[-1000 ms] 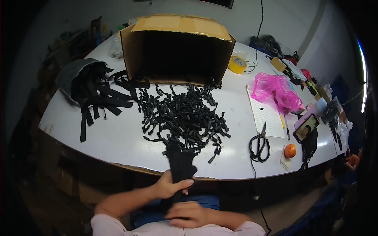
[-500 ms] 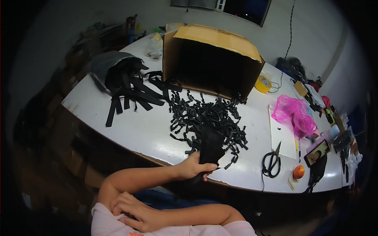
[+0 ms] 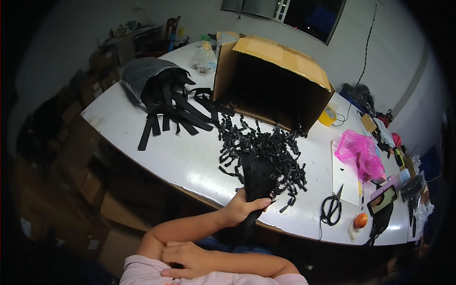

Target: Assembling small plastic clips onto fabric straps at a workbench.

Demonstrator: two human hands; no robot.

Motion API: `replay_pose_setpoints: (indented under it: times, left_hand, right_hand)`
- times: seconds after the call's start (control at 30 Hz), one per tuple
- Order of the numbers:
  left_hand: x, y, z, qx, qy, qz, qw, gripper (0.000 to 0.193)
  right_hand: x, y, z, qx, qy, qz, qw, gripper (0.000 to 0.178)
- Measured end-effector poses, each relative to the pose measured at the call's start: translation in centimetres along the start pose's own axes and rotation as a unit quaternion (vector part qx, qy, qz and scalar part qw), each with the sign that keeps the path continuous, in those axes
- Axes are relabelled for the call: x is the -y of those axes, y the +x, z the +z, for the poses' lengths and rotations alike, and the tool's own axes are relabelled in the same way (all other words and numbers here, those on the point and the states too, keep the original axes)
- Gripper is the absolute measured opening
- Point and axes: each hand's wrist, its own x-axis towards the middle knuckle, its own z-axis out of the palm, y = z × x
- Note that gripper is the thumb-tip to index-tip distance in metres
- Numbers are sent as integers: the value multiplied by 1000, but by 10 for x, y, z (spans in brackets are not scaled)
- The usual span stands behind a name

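My left hand (image 3: 244,209) grips a bundle of black fabric straps (image 3: 259,178) at the table's near edge, thumb across them. The bundle's upper end lies against a heap of small black pieces (image 3: 266,145), and its lower end hangs past the edge. My right hand (image 3: 187,259) is folded across my body, its fingers bent round my left arm near the elbow, beside the pink sleeve. At the far left a grey plastic bag (image 3: 142,76) lies on its side, with long black straps (image 3: 178,111) spilling out.
Behind the heap, an open cardboard box (image 3: 280,54) lies on its side on the white table (image 3: 180,166). Toward the right are black scissors (image 3: 331,209), an orange fruit (image 3: 360,220), a propped phone (image 3: 383,199), a pink plastic bag (image 3: 361,154), lined paper (image 3: 344,183) and yellow tape (image 3: 327,117).
The view has shifted, so the table appears farther right and lower. My left hand keeps its hold on the straps. My right hand has moved slightly along my left arm, away from the sleeve.
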Motion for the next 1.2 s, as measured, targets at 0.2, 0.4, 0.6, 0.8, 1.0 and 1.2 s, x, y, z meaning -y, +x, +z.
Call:
replay_pose_setpoints:
  times: [0.2, 0.4, 0.6, 0.8, 1.0, 1.2]
  left_hand:
    - [-2, 3, -2, -41, -24, 8, 999, 19]
    - [-12, 4, -12, -68, -53, 6, 996, 18]
    - [-6, -13, -28, -114, 18, 67, 991, 15]
    - [19, -58, -12, -137, 160, 55, 976, 13]
    - [44, -50, -10, -132, 167, 22, 977, 15]
    - [45, -54, -13, -175, 128, 36, 976, 13]
  right_hand:
    - [2, 7, 1, -120, 33, -101, 987, 28]
    - [-18, -20, -7, 23, 136, 104, 985, 28]
    - [14, -86, -41, -142, 155, 72, 975, 21]
    - [3, -151, -92, -498, -320, 267, 761, 13]
    - [-18, -149, -107, -455, -517, 288, 665, 18]
    - [-18, -150, -111, -473, -484, 313, 667, 14]
